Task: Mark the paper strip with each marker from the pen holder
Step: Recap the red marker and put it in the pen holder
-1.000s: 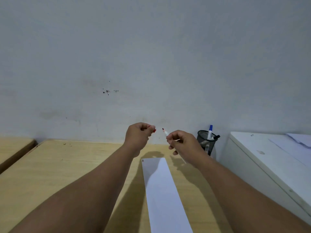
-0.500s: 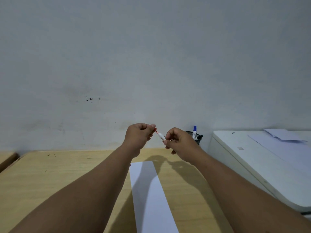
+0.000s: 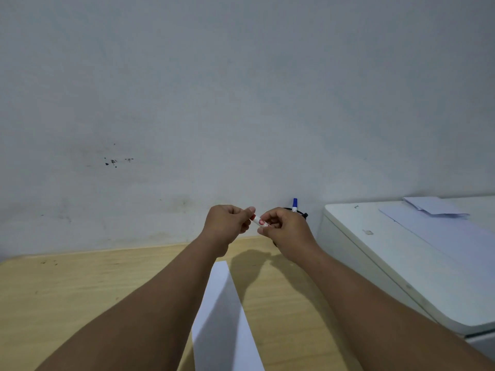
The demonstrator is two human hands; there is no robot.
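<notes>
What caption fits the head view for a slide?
Both hands, left hand and right hand, hold a red marker above the paper strip.

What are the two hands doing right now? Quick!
Left hand: closed, pinching the red cap end of the marker.
Right hand: closed, holding the marker's white barrel.

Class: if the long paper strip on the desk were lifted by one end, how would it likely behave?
The paper strip looks thin and long, so it would probably droop. It lies loose on the smooth wooden desk, so a push would likely slide it.
</notes>
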